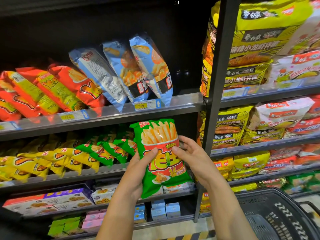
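A green snack bag printed with fries is held upright in front of the store shelves, at about the height of the second shelf. My left hand grips its lower left side, thumb across the front. My right hand holds the right edge, thumb on the front and fingers behind the bag. More green bags of the same kind lean on the shelf just to the left.
Blue and red snack bags lean on the upper shelf. Yellow bags fill the left of the second shelf. A dark upright post divides off noodle packs at right. A black shopping basket sits lower right.
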Demonstrator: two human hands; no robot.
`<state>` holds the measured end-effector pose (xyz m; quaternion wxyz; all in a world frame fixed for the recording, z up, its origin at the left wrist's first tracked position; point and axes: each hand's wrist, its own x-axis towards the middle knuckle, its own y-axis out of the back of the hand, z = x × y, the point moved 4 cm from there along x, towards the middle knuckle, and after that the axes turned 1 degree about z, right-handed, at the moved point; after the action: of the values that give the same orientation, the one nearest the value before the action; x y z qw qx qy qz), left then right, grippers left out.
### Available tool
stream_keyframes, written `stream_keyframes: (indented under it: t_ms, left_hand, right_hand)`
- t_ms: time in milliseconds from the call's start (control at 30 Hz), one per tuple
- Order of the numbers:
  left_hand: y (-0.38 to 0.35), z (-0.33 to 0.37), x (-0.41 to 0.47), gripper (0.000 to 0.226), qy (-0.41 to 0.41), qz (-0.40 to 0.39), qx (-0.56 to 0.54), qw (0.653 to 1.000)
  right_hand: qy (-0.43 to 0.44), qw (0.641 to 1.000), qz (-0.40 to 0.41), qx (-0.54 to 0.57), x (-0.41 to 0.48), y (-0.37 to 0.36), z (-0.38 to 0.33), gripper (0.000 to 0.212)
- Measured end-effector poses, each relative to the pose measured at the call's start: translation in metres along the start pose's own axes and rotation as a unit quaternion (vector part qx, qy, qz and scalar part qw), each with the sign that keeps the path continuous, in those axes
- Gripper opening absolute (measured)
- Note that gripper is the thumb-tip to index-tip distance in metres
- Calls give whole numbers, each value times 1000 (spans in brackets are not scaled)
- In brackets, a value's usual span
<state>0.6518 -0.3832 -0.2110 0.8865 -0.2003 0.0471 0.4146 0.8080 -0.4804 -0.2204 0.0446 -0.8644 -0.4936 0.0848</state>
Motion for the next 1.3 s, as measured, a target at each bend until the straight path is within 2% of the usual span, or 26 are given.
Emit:
stream_keyframes:
  t_ms: [100,333,533,633,733,833,967,1067,1167,1300]
  left_hand:
    - [-1,-2,2,50,13,-20,15,1000]
    - [0,-1,12,52,-15,-43,71,996]
    - [-2,-3,23,50,-31,-17,71,997]
    - [-1,-7,31,47,-41,42,66,996]
    - [0,-12,39,49,-56,110,78,989]
    - [-5,-17,43,50,-66,134,100,984]
    - [-17,-25,49,49,-64,112,129,983]
    - [-19,-29,55,48,-51,84,144,985]
    - [-20,-27,57,39,-34,40,167,985]
    - [-18,-28,64,43,-11,-12,200,980]
  right_hand:
    - [-23,997,-57,39,-3,-1,2,53]
    - [44,999,12,15,-1,9,-4,53]
    - [53,998,20,-4,4,16,-2,56]
    - [45,989,82,-115,11,19,0,58]
    - [56,945,170,-272,13,26,-4,58]
    - [47,952,122,-278,15,22,-5,52]
    - [22,955,32,-294,20,14,2,70]
    - [3,965,0,-262,23,12,4,55]
    - [-10,966,6,-260,30,19,15,56]
    - [-13,966,43,-256,40,22,23,69]
